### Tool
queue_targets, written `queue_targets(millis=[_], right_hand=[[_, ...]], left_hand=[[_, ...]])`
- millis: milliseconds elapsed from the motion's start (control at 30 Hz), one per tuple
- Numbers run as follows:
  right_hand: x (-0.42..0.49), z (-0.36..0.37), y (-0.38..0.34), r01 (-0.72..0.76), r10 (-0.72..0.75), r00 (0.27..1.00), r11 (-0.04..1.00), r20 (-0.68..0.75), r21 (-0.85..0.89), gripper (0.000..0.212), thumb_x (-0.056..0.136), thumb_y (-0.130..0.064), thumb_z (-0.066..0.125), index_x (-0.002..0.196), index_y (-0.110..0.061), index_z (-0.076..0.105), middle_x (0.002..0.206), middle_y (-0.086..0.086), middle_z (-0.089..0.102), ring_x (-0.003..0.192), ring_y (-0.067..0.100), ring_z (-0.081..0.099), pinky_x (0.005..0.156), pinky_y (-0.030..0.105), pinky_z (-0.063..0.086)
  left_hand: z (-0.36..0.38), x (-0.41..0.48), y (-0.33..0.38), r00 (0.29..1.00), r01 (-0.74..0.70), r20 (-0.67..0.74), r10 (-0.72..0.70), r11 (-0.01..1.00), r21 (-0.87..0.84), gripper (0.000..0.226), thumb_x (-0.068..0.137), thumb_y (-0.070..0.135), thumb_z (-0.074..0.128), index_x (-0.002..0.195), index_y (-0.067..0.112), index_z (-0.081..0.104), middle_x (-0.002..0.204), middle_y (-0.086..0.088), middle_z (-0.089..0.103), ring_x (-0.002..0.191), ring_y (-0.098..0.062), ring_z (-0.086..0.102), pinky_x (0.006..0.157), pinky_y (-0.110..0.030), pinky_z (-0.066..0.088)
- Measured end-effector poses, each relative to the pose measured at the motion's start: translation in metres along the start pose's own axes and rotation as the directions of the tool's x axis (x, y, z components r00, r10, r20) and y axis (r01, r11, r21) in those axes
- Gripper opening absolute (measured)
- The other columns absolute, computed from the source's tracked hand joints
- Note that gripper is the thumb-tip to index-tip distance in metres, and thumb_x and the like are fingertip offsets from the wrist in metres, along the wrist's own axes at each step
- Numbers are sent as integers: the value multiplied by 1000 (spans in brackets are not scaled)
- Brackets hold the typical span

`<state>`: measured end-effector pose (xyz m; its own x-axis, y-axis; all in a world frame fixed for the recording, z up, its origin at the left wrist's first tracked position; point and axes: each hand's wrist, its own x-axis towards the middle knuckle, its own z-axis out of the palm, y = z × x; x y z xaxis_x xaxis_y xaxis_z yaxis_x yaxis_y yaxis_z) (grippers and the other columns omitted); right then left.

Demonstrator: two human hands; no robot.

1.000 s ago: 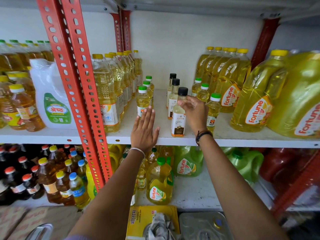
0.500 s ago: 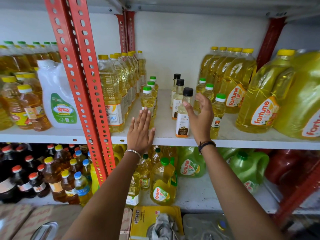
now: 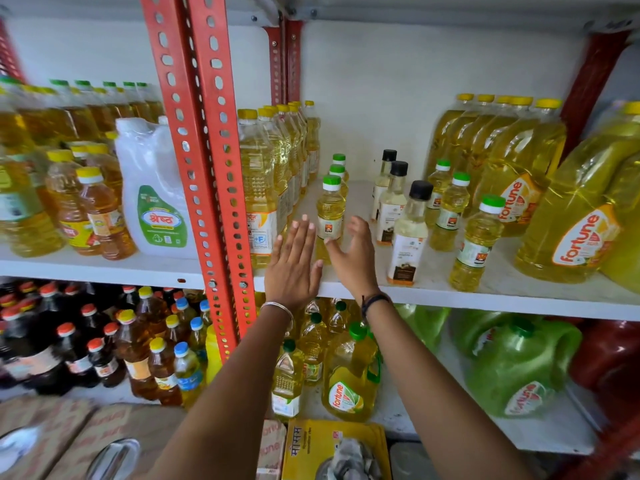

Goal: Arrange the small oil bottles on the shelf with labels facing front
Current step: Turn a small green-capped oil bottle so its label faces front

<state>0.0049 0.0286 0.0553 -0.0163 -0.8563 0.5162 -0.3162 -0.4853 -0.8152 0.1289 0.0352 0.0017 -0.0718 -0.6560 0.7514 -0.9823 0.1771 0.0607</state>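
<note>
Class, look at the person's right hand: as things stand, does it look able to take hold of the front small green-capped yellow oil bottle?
Probably yes. The right hand is open beside the front small green-capped yellow oil bottle, with nothing between them; the left hand flanks its other side.

L hand [image 3: 292, 268] flat, R hand [image 3: 353, 258] cupped, both empty, fingers spread.
</note>
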Motion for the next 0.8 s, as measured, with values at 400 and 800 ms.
queue_targets(millis=[400, 800], right_hand=[[28, 10, 12, -110, 109, 994, 994, 31, 24, 39, 69, -15, 80, 103, -17, 60, 99, 0, 69, 83, 7, 63, 64, 3, 44], [21, 4, 17, -90, 80, 994, 986, -75, -139, 49, 69, -35, 79, 106, -9, 60, 107, 12, 60, 97, 26, 60, 86, 39, 52]], left_hand=[[6, 0, -4, 999, -32, -35, 34, 999, 34, 65, 95, 38, 26, 149, 2, 26, 158, -10, 15, 147, -21, 10, 119, -42, 7], [6, 0, -3, 999, -16, -36, 17, 1000, 11, 65, 96, 38, 26, 150, 4, 21, 158, -9, 13, 148, -20, 8, 119, -40, 6]])
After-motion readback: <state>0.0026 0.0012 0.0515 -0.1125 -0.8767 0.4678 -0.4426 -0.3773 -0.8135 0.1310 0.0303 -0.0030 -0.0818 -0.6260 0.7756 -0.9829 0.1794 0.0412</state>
